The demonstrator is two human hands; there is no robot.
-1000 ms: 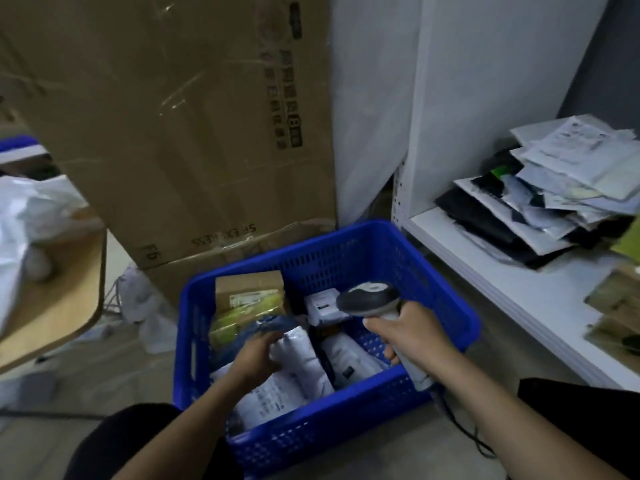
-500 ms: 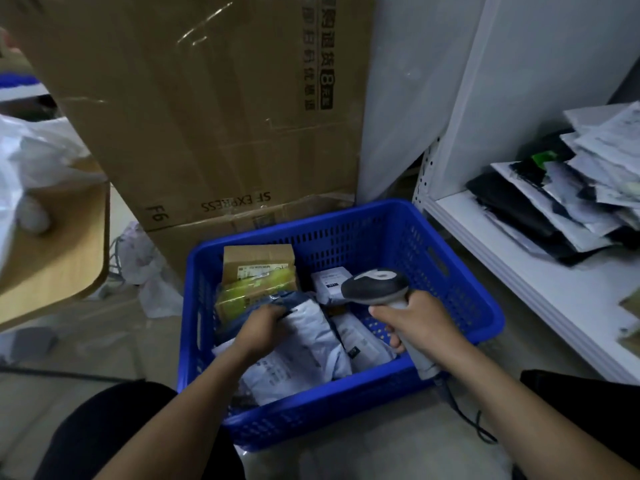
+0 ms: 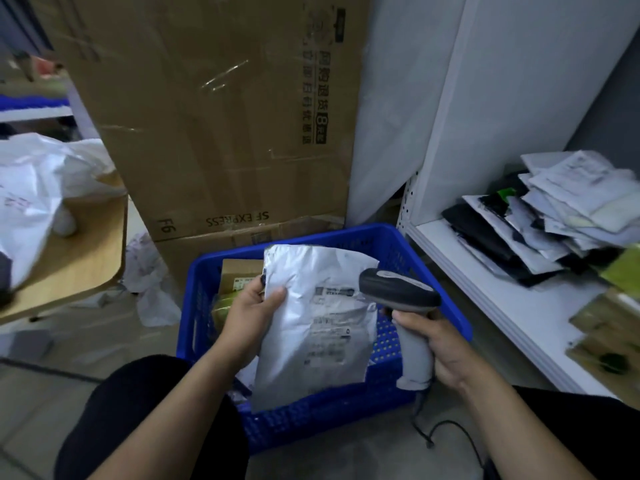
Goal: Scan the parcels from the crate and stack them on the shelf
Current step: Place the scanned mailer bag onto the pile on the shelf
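Note:
My left hand grips the left edge of a grey plastic mailer parcel and holds it upright above the blue crate, label side toward me. My right hand is closed on the grip of a grey and black barcode scanner, whose head points at the parcel's label. A brown carton and a yellow-green packet show inside the crate behind the parcel. The white shelf on the right carries a stack of parcels.
A large cardboard box leans behind the crate. A wooden table corner with white bags sits at the left. Crumpled white bags lie on the floor. The scanner cable trails on the floor. My knees flank the crate.
My left hand has lifted the grey parcel out of the crate and turned it upright. The scanner in my right hand has risen and now points at its label.

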